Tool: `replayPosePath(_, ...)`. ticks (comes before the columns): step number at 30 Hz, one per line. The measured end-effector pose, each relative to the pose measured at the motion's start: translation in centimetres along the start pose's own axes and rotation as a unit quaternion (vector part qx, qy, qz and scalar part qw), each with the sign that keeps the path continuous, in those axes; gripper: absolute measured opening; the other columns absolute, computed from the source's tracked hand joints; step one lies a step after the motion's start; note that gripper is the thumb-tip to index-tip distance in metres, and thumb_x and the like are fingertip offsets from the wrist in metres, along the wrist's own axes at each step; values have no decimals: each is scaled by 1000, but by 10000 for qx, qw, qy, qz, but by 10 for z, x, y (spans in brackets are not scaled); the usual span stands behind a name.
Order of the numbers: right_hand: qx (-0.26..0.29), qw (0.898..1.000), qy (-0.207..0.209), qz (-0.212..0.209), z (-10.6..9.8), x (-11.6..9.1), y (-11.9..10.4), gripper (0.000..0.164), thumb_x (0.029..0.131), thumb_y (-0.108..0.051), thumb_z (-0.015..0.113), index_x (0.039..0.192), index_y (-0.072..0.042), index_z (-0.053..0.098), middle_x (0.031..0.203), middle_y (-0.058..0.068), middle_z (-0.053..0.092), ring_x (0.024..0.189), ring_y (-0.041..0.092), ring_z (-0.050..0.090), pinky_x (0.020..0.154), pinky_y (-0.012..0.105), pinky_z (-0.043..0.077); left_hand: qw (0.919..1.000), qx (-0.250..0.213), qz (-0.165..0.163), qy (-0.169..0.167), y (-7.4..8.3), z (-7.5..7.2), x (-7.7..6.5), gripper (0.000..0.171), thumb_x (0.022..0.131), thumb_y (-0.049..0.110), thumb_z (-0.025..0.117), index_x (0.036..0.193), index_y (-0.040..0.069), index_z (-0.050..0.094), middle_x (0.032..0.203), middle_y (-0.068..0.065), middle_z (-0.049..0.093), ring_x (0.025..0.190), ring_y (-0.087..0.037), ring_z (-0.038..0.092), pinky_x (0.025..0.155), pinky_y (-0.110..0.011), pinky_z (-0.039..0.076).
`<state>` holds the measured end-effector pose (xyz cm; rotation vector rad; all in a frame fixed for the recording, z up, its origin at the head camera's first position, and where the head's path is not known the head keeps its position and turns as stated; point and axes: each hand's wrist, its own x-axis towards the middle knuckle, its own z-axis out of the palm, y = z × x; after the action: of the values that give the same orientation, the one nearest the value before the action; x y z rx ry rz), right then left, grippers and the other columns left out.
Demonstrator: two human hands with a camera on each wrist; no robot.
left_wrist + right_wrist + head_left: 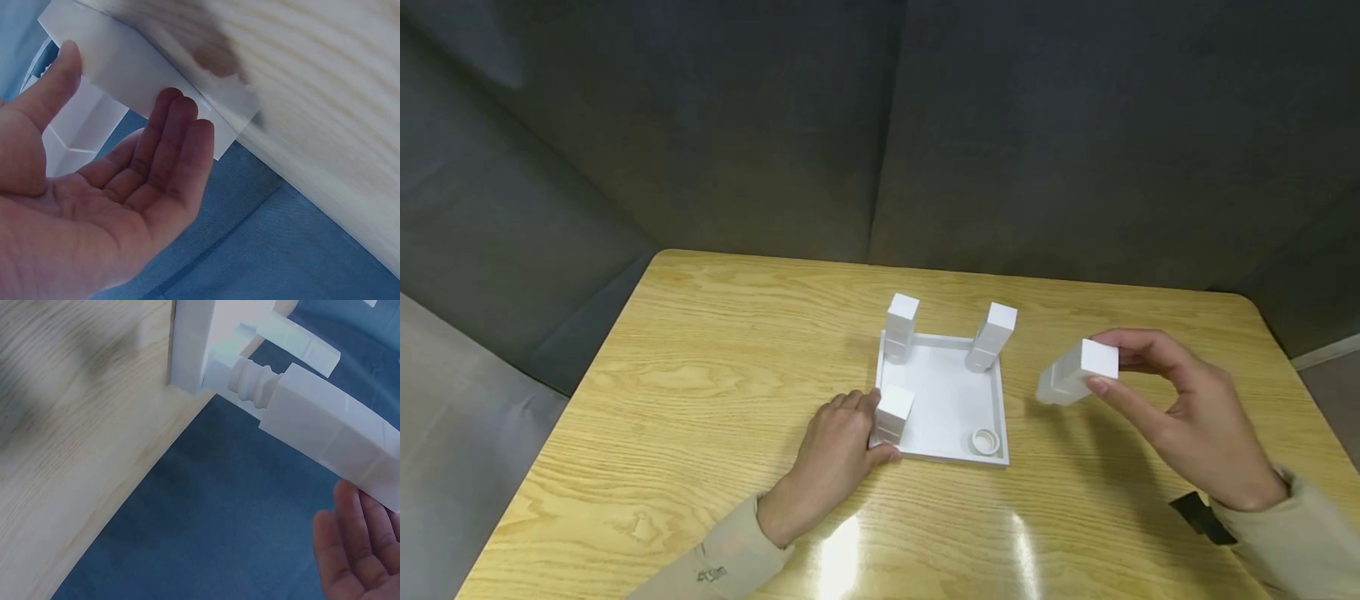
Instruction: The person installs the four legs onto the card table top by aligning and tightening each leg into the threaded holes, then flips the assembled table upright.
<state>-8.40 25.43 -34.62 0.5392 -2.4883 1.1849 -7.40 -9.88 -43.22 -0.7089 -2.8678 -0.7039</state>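
A square white tray-like panel (942, 398) with a raised rim lies on the table. White square legs stand at its far left (901, 323), far right (994, 333) and near left (893, 414) corners. A round white socket (984, 442) shows in its near right corner. My left hand (835, 450) grips the near left corner, fingers along the left side and thumb at the front edge. Right of the panel, my right hand (1198, 421) pinches another white leg (1078, 373) by its square end, tilted above the table. The right wrist view shows this leg's threaded end (250, 381).
The wooden table (700, 333) has dark grey cloth walls (880, 133) behind and beside it. A small black object (1202, 517) lies by the right sleeve. The standing legs rise high above the panel's rim.
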Motion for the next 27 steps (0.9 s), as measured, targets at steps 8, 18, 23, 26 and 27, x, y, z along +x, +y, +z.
replayPosePath(8, 111, 9998, -95, 103, 5, -2, -6, 54, 84, 18, 84, 133, -5, 73, 117, -8, 75, 103, 3, 68, 92, 10, 47, 10000, 52, -50, -38, 0, 0, 1, 81, 76, 28, 98, 128, -23, 65, 103, -27, 75, 96, -37, 76, 96, -51, 62)
replayPosePath(18, 372, 9991, -210, -65, 13, -5, -12, 59, 80, 22, 84, 131, -4, 73, 118, -1, 76, 104, 8, 68, 95, 15, 47, 10000, 37, -19, -27, 0, 0, 0, 80, 75, 27, 98, 128, -23, 65, 105, -28, 75, 97, -37, 76, 97, -52, 62)
replayPosePath(23, 396, 9988, -304, -4, 18, -8, -15, 58, 81, 20, 85, 132, -7, 73, 118, -1, 76, 106, 7, 67, 99, 16, 45, 10000, 36, -20, -27, 0, 0, 0, 80, 75, 27, 98, 128, -23, 65, 105, -28, 75, 96, -37, 76, 97, -52, 62)
replayPosePath(26, 422, 9984, -377, 93, 21, -9, -17, 57, 82, 17, 86, 132, -9, 74, 117, 0, 75, 104, 8, 66, 99, 16, 44, 10000, 36, -34, -32, 0, 0, 0, 80, 75, 27, 98, 128, -23, 65, 105, -29, 75, 96, -37, 76, 96, -51, 62)
replayPosePath(27, 439, 9982, -405, 102, 22, -10, -17, 57, 83, 17, 86, 132, -10, 74, 116, 0, 75, 104, 9, 66, 100, 16, 44, 10000, 34, -41, -35, 0, 0, 0, 80, 75, 27, 98, 128, -23, 65, 105, -28, 75, 96, -37, 76, 96, -51, 62)
